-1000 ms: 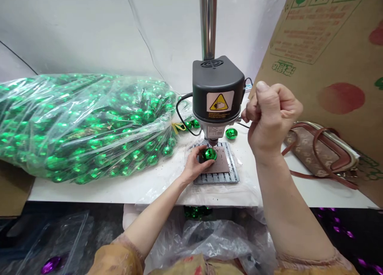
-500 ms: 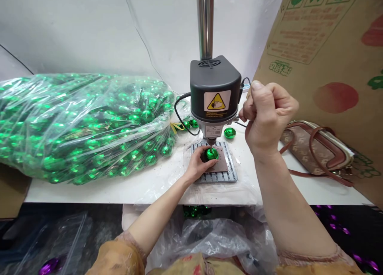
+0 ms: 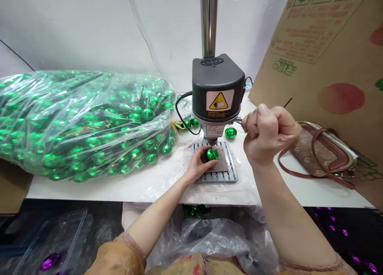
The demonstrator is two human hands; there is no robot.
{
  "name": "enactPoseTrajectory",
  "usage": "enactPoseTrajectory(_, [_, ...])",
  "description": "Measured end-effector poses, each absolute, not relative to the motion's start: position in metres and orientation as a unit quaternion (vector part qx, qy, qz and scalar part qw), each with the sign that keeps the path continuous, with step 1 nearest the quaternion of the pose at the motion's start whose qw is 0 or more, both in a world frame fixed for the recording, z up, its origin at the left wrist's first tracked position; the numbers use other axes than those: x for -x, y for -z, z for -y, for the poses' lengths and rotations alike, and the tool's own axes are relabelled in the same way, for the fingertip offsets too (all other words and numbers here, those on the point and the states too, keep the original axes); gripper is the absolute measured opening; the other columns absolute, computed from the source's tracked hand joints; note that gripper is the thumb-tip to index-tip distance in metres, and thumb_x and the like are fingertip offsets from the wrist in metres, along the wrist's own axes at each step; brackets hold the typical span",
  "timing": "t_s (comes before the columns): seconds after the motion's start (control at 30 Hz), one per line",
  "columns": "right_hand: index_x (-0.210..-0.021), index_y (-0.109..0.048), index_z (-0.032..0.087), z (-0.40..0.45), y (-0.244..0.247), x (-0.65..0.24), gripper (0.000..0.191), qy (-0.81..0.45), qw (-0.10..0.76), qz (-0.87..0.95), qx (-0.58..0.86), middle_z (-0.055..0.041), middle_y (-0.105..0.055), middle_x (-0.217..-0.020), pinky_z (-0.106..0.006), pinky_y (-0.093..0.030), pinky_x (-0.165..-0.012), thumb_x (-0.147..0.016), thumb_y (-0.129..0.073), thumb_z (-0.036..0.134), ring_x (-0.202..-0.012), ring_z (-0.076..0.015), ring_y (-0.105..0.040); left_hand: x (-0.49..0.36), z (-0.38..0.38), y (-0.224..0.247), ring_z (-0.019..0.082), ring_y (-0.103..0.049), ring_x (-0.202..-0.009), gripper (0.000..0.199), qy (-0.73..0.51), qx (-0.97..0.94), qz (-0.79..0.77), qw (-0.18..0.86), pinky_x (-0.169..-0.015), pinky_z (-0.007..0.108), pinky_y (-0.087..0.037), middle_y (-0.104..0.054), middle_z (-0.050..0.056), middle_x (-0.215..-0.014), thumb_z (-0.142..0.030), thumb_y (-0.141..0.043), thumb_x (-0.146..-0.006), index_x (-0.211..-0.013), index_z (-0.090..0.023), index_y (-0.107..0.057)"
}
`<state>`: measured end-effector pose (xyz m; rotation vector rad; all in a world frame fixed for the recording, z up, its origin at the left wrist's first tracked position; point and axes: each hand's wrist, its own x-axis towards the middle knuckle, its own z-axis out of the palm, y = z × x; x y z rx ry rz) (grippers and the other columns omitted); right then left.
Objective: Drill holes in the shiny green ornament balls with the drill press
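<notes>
My left hand (image 3: 199, 162) has its thumb and fingers closed around a shiny green faceted bead (image 3: 212, 154). The bead rests on a small brownish board (image 3: 222, 165) on the slotted metal base (image 3: 232, 175) of a bench drill press (image 3: 218, 87). Directly over the bead sits the chuck (image 3: 212, 141), close to its top; whether the bit touches it I cannot tell. At the machine's right side my right hand (image 3: 266, 133) makes a fist around the feed lever (image 3: 238, 120), most of which the fingers hide. A dark rod end sticks out beyond the fist.
A clear plastic bag (image 3: 89, 123) full of green beads fills the table's left. One loose green bead (image 3: 230, 132) lies behind the base. On the right are a brown handbag (image 3: 321, 149) and a tall cardboard box (image 3: 299, 73). Crumpled plastic (image 3: 212, 235) hangs below the table edge.
My right fist has come down with the feed lever, and a dark rod end now shows past it. My left hand stays on the bead. The view has shifted slightly.
</notes>
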<state>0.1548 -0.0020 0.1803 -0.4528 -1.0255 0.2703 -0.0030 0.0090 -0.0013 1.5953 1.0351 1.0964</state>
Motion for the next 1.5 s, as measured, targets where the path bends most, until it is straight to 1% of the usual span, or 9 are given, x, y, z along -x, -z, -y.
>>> enactPoseTrajectory(0.1, [-0.056, -0.026, 0.020, 0.004, -0.172, -0.154, 0.047, -0.118, 0.839, 0.500, 0.179, 0.0082, -0.023, -0.045, -0.024, -0.025, -0.042, -0.088, -0.060, 0.020, -0.039, -0.0034, -0.027, 0.003, -0.008, 0.000, 0.029, -0.061, -0.117, 0.058, -0.441, -0.655, -0.422, 0.445, -0.105, 0.045, -0.046, -0.066, 0.010, -0.122, -0.039, -0.087, -0.072, -0.123, -0.021, -0.063])
enactPoseTrajectory(0.27, [-0.058, -0.026, 0.018, 0.002, -0.167, -0.155, 0.043, -0.099, 0.838, 0.523, 0.125, 0.0079, -0.025, -0.046, -0.022, -0.028, -0.042, -0.087, -0.057, 0.014, -0.040, -0.0028, -0.030, 0.003, -0.007, -0.002, 0.028, -0.060, -0.117, 0.057, -0.442, -0.660, -0.420, 0.439, -0.105, 0.044, -0.046, -0.066, 0.010, -0.123, -0.039, -0.086, -0.074, -0.123, -0.021, -0.063])
enactPoseTrajectory(0.5, [-0.056, -0.025, 0.016, 0.002, -0.161, -0.157, 0.043, -0.081, 0.832, 0.536, 0.119, 0.0077, -0.027, -0.048, -0.021, -0.029, -0.044, -0.086, -0.056, 0.010, -0.041, -0.0013, -0.029, 0.004, -0.007, 0.000, 0.029, -0.060, -0.119, 0.057, -0.442, -0.662, -0.416, 0.441, -0.107, 0.046, -0.045, -0.065, 0.010, -0.125, -0.040, -0.085, -0.075, -0.123, -0.022, -0.062])
enactPoseTrajectory(0.7, [-0.056, -0.024, 0.016, 0.003, -0.154, -0.157, 0.043, -0.065, 0.826, 0.550, 0.106, 0.0079, -0.025, -0.049, -0.022, -0.028, -0.045, -0.085, -0.056, 0.010, -0.042, -0.0009, -0.025, 0.005, -0.009, 0.004, 0.029, -0.059, -0.120, 0.058, -0.438, -0.664, -0.416, 0.439, -0.108, 0.047, -0.044, -0.065, 0.010, -0.125, -0.042, -0.086, -0.074, -0.123, -0.023, -0.062])
enactPoseTrajectory(1.17, [-0.057, -0.025, 0.017, 0.002, -0.141, -0.161, 0.041, -0.055, 0.818, 0.565, 0.088, 0.0078, -0.027, -0.050, -0.024, -0.031, -0.048, -0.083, -0.055, 0.008, -0.042, -0.0017, -0.026, 0.004, -0.009, 0.005, 0.029, -0.060, -0.119, 0.056, -0.439, -0.661, -0.413, 0.446, -0.107, 0.046, -0.045, -0.065, 0.009, -0.124, -0.042, -0.085, -0.075, -0.123, -0.024, -0.062])
enactPoseTrajectory(1.33, [-0.055, -0.025, 0.018, 0.003, -0.132, -0.161, 0.043, -0.035, 0.815, 0.572, 0.087, 0.0079, -0.028, -0.048, -0.027, -0.034, -0.048, -0.083, -0.057, 0.012, -0.040, -0.0031, -0.028, 0.003, -0.009, 0.003, 0.029, -0.061, -0.117, 0.056, -0.446, -0.656, -0.414, 0.447, -0.105, 0.045, -0.048, -0.066, 0.009, -0.122, -0.041, -0.086, -0.074, -0.121, -0.023, -0.064])
enactPoseTrajectory(1.4, [-0.054, -0.025, 0.018, 0.005, -0.137, -0.158, 0.045, -0.042, 0.822, 0.559, 0.102, 0.0079, -0.028, -0.047, -0.027, -0.034, -0.047, -0.083, -0.058, 0.013, -0.040, -0.0031, -0.028, 0.003, -0.008, 0.004, 0.029, -0.061, -0.117, 0.056, -0.448, -0.653, -0.415, 0.448, -0.105, 0.045, -0.048, -0.066, 0.009, -0.121, -0.040, -0.086, -0.073, -0.121, -0.023, -0.064])
enactPoseTrajectory(1.5, [-0.053, -0.026, 0.019, 0.008, -0.161, -0.154, 0.046, -0.088, 0.844, 0.504, 0.159, 0.0084, -0.025, -0.044, -0.026, -0.031, -0.044, -0.085, -0.059, 0.017, -0.038, -0.0036, -0.027, 0.002, -0.008, 0.005, 0.028, -0.061, -0.117, 0.057, -0.451, -0.647, -0.421, 0.449, -0.105, 0.045, -0.048, -0.066, 0.009, -0.120, -0.040, -0.087, -0.072, -0.121, -0.023, -0.064])
